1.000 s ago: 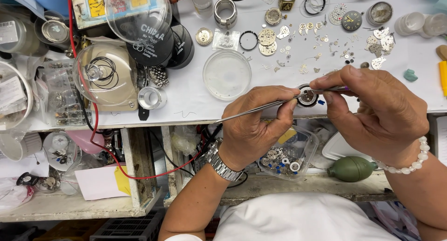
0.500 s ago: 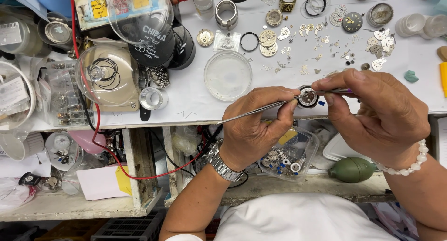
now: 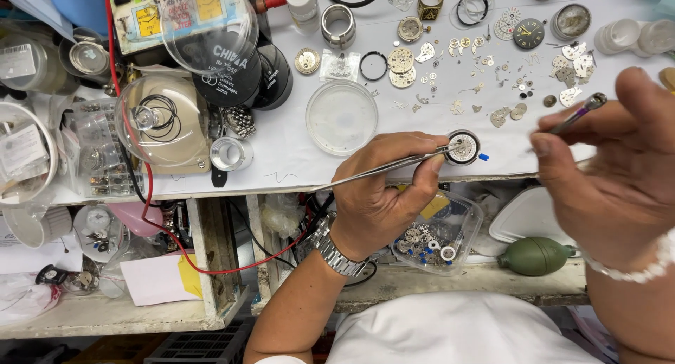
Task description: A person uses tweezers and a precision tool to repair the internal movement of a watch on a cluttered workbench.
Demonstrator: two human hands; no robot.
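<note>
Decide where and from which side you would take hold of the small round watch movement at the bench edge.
Grip the watch movement by its rim, from the right: the left hand and its tweezers occupy the left side, and its flat face carries exposed fine parts.

Small round watch movement (image 3: pixel 463 148) in dark ring, lay flat at white bench edge, slim steel tweezers (image 3: pixel 380 170) angled, tips touched its face

Bright, even overhead light on white desk (image 3: pixel 295 153); shadows soft and short. Glare on clear domes (image 3: pixel 209 28). Right hand (image 3: pixel 619 167) motion-blurred, close, possibly out of focus. Under-desk shelves dimmer. Slight wide-angle bending at edges.
</note>
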